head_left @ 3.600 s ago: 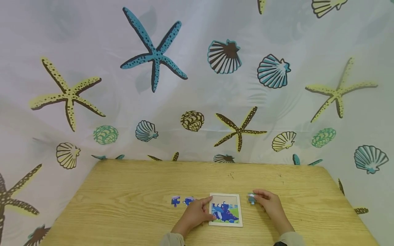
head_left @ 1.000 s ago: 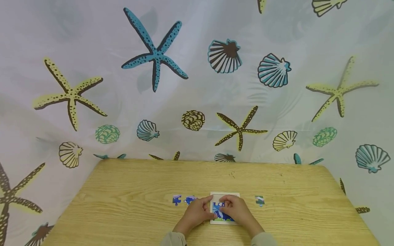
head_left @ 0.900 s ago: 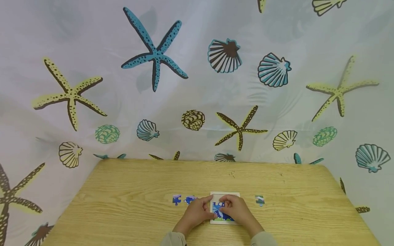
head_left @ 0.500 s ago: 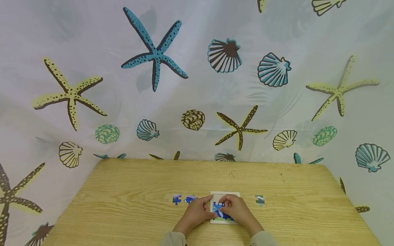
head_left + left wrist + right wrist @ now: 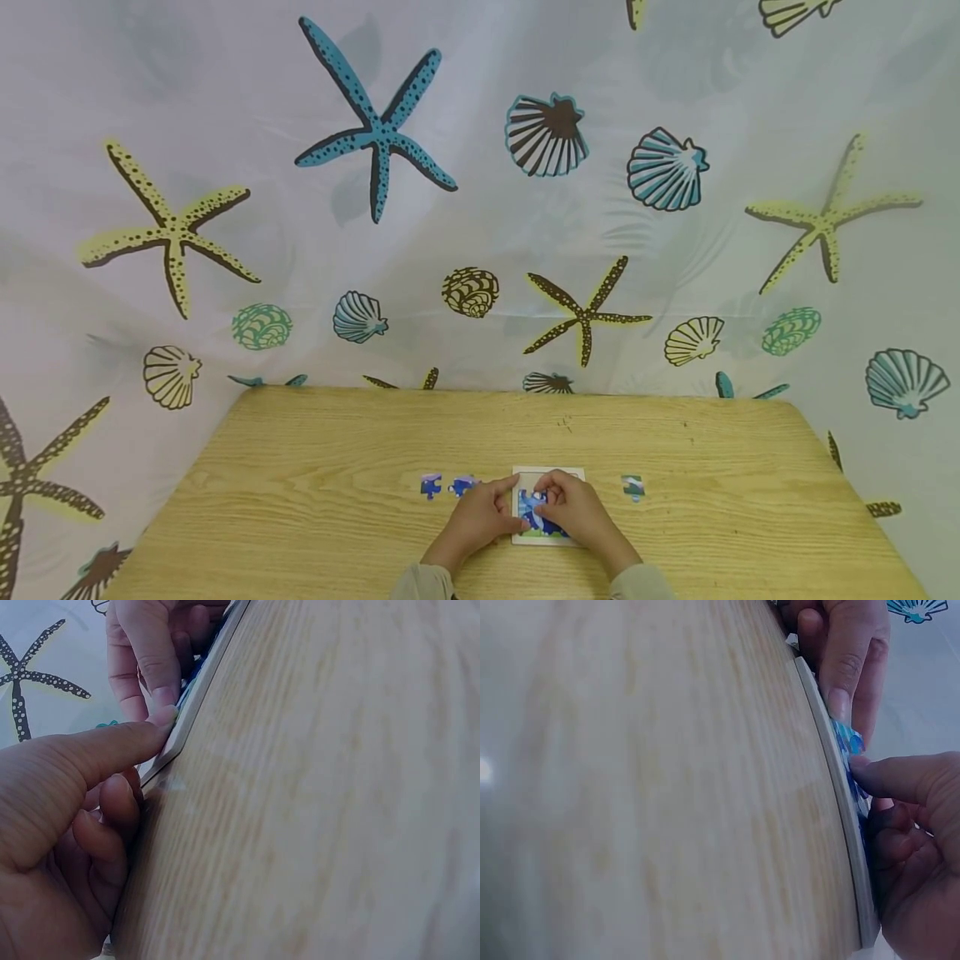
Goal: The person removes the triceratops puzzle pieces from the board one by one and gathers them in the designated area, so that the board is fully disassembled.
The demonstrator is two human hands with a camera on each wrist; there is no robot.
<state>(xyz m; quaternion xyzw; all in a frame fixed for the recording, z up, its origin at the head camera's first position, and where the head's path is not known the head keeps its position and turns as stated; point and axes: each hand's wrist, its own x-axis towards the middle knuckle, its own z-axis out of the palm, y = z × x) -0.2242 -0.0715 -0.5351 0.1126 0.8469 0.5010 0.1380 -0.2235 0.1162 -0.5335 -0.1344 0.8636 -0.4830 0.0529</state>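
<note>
A square white-framed jigsaw puzzle tray (image 5: pixel 517 542) with a blue dinosaur picture lies on the table. My left hand (image 5: pixel 477 521) grips its left side, index finger near the far left corner and thumb over the near part. Over the picture, my right hand (image 5: pixel 573 510) pinches a blue puzzle piece (image 5: pixel 537 497) between thumb and index finger, low against the tray. That hand hides the tray's right part. In the right wrist view, my right thumb (image 5: pixel 885 776) presses at the blue picture (image 5: pixel 847 739), beside my left thumb.
Two loose purple-blue pieces lie left of the tray, one puzzle piece (image 5: pixel 431 487) farther out and another piece (image 5: pixel 462 485) partly behind my left hand. A green-and-white piece (image 5: pixel 633 487) lies to the right. A sea-patterned curtain (image 5: pixel 480 208) surrounds the wooden table (image 5: pixel 337 500).
Since the earliest frame, my right hand has moved left from beside the tray to over it; a loose piece shows where it was. Over the last second both hands barely move.
</note>
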